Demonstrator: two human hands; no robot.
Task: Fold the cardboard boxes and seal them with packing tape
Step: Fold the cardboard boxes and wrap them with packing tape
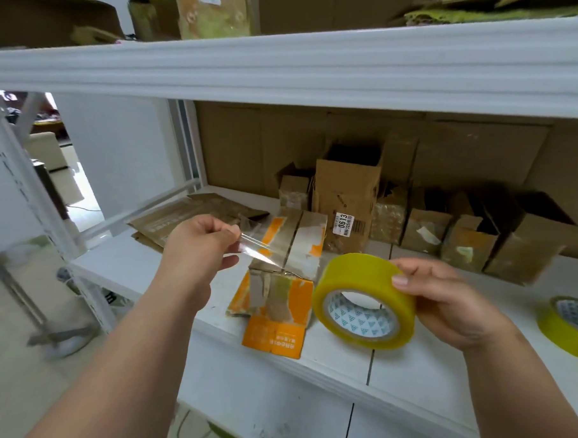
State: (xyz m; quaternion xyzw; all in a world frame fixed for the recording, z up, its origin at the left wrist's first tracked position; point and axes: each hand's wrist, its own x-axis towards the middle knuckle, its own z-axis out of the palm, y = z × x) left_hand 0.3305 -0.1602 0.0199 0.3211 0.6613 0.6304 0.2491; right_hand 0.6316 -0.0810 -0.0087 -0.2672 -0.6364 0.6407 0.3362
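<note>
The left hand (201, 244) pinched a clear tape strip (256, 250), hard to trace against the orange box (277, 285) lying on the shelf (336, 355). The right hand (450, 304) gripped the yellow tape roll (364, 301). A second roll (574, 325) was cut off at the frame edge.

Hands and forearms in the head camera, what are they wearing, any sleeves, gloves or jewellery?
Nothing is worn. The left hand and right hand are bare, without gloves, rings or a watch. Both forearms are bare as far as the frame shows. The fingernails are short and unpainted.
</note>
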